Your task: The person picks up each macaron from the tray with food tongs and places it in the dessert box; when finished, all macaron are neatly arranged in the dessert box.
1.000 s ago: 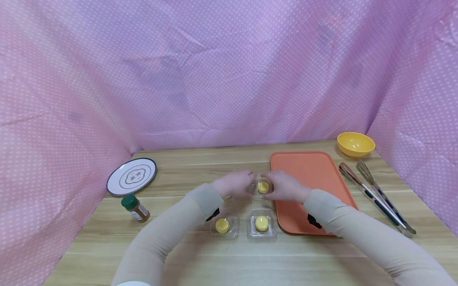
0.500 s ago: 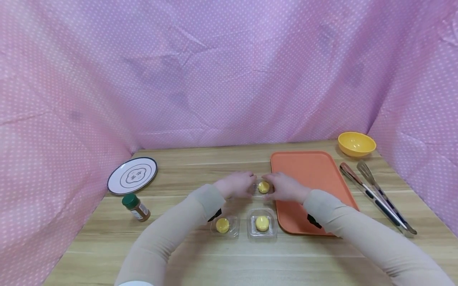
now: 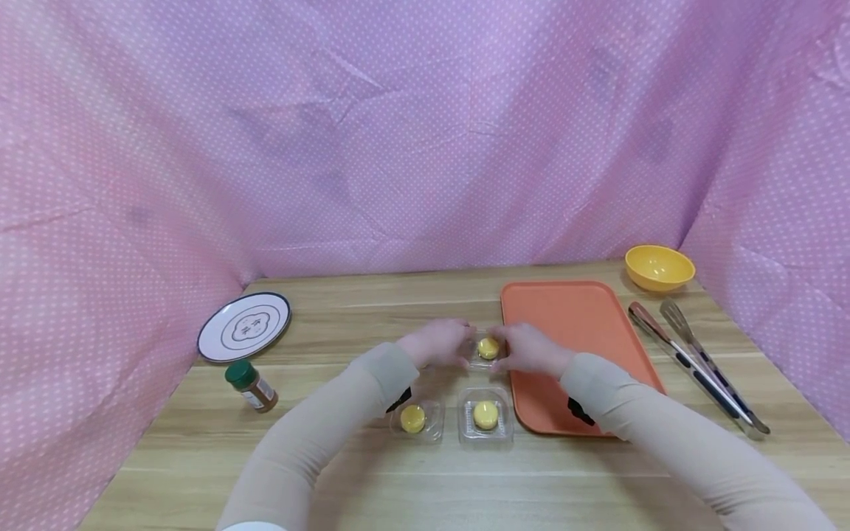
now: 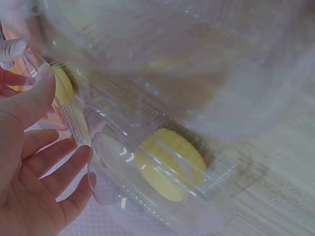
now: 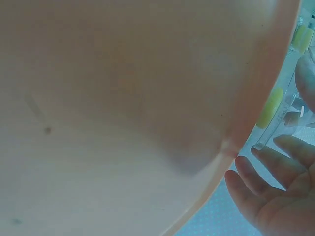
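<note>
A clear plastic box (image 3: 484,363) holding a round yellow cake (image 3: 488,348) stands at the far side of the group, beside the tray's left edge. My left hand (image 3: 441,342) holds its left side, with the thumb and fingers about the edge. On its right side my right hand (image 3: 531,349) grips in the same way. In the left wrist view, another clear box (image 4: 106,167) with a ridged yellow cake (image 4: 172,164) stands close to the left hand. Two more boxes, a left one (image 3: 434,424) and a right one (image 3: 486,435), lie nearer, each with a yellow cake.
An orange tray (image 3: 564,313) lies to the right, under my right forearm. Beyond it are two long tong-like utensils (image 3: 707,369) and a yellow bowl (image 3: 659,268). On the left are a white plate (image 3: 219,335) with a dark rim and a green-capped spice jar (image 3: 252,387).
Both hands stay at the far box, with only slight finger movement. The forearms barely shift, and the other things keep their places.
</note>
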